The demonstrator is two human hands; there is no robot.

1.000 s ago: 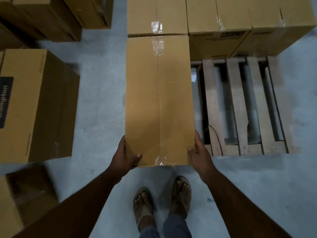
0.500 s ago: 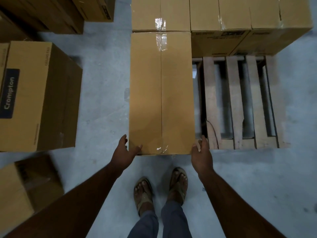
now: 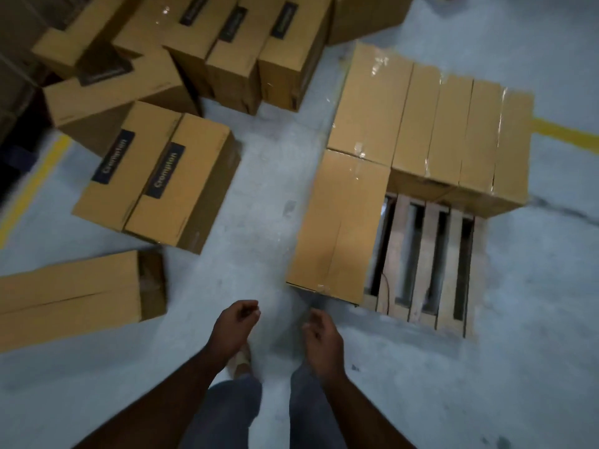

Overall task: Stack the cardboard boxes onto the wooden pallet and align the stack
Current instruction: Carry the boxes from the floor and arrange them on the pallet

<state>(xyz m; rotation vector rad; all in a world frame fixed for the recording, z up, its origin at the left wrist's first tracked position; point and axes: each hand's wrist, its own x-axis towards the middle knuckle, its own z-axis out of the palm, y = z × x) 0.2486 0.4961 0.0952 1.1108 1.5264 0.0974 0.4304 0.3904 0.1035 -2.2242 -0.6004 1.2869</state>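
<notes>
A long cardboard box [image 3: 338,225] lies on the left side of the wooden pallet [image 3: 421,264], its near end at the pallet's front edge. Behind it a row of taped boxes [image 3: 431,134] covers the pallet's far half. Bare slats show to the right of the long box. My left hand [image 3: 235,325] and my right hand [image 3: 319,335] hang in front of me over the floor, fingers loosely curled, holding nothing and apart from the box.
Loose boxes crowd the floor on the left: two labelled boxes [image 3: 155,176] side by side, a long box [image 3: 74,296] lying near left, and several more [image 3: 233,47] at the back. Yellow floor lines [image 3: 35,186] mark the left and far right. My legs stand below.
Both hands let go of the long box and drew back toward me. My view swung left and pulled away, bringing the loose boxes on the floor into sight.
</notes>
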